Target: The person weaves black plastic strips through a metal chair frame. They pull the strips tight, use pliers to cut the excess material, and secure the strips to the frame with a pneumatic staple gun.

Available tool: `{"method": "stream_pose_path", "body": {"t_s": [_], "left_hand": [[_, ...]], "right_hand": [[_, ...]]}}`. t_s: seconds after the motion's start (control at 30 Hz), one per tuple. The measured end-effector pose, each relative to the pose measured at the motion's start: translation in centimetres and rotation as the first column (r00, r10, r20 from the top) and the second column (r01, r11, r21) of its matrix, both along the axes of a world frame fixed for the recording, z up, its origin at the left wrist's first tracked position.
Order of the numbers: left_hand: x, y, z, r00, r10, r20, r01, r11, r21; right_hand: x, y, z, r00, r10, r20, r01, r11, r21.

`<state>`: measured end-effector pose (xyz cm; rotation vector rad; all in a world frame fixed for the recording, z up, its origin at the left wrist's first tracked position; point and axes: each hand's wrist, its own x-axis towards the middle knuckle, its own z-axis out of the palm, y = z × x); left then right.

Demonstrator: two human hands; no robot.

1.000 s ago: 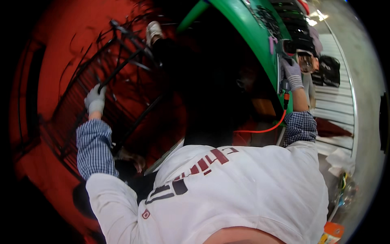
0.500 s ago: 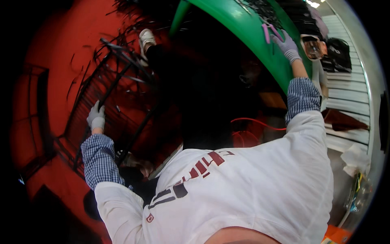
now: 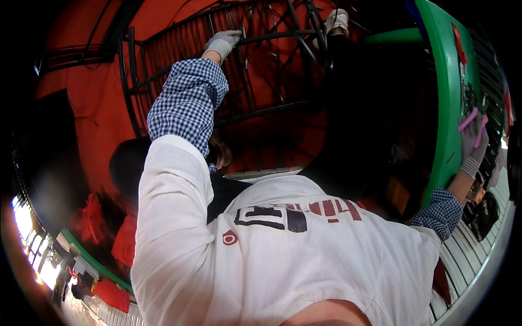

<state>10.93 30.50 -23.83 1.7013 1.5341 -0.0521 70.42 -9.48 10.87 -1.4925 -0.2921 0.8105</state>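
The left hand point(image 3: 224, 42), in a grey knitted work glove, reaches to the upper middle of the frame and is curled around a thin bar of the black metal wire frame point(image 3: 261, 70), its fingers wrapped over the rod. This frame is a cage-like structure of dark, slender rods: a row of close, parallel upright bars runs across the upper left and centre, crossed by thicker curved rails, while further rods fan out diagonally toward the upper centre. It stands against the red-orange painted surface point(image 3: 98, 108) that fills the upper left of the frame. The sleeve on that arm is blue-and-white checked cloth point(image 3: 187, 100) under a white garment with dark red and black markings point(image 3: 283, 255), which takes up the lower half of the frame.

The right hand point(image 3: 472, 142), in a grey glove with pink fingertips, lies at the right edge of the frame, fingers stretched out side by side and laid flat against the rim of the broad green curved panel point(image 3: 448, 92), a smooth, glossy, arched piece running from the upper right downward. Just beside the hand hang small dark objects, too small to tell apart. A light-coloured shoe point(image 3: 338, 20) shows at the top centre, above a dark mass. Pale slats point(image 3: 473, 255) lie at the lower right.
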Motion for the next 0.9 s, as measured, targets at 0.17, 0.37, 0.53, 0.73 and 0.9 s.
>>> {"method": "stream_pose_path", "body": {"t_s": [0.17,0.37,0.53,0.73,0.9], "left_hand": [[2.9,1.3,-3.6,0.93,-0.081,0.358,0.037,0.991,0.128],[2.5,-1.2,0.3,0.87,0.164,0.464,-0.126,0.986,-0.113],[2.9,-1.5,-0.9,0.759,0.266,0.594,-0.233,0.963,-0.134],[3.3,-1.9,1.1,0.733,0.399,0.55,-0.322,0.917,-0.236],[3.2,-1.8,1.8,0.76,0.396,0.515,-0.316,0.918,-0.24]], "right_hand": [[-18.8,11.4,-2.5,0.771,0.604,0.203,-0.598,0.796,-0.097],[-32.3,21.4,-17.2,0.006,0.768,0.641,-0.582,0.524,-0.622],[-34.6,26.1,-22.9,-0.368,0.752,0.548,-0.339,0.44,-0.832],[-35.0,28.4,-26.7,-0.474,0.733,0.488,-0.289,0.394,-0.873],[-34.8,28.6,-27.6,-0.498,0.701,0.51,-0.313,0.403,-0.86]]}}
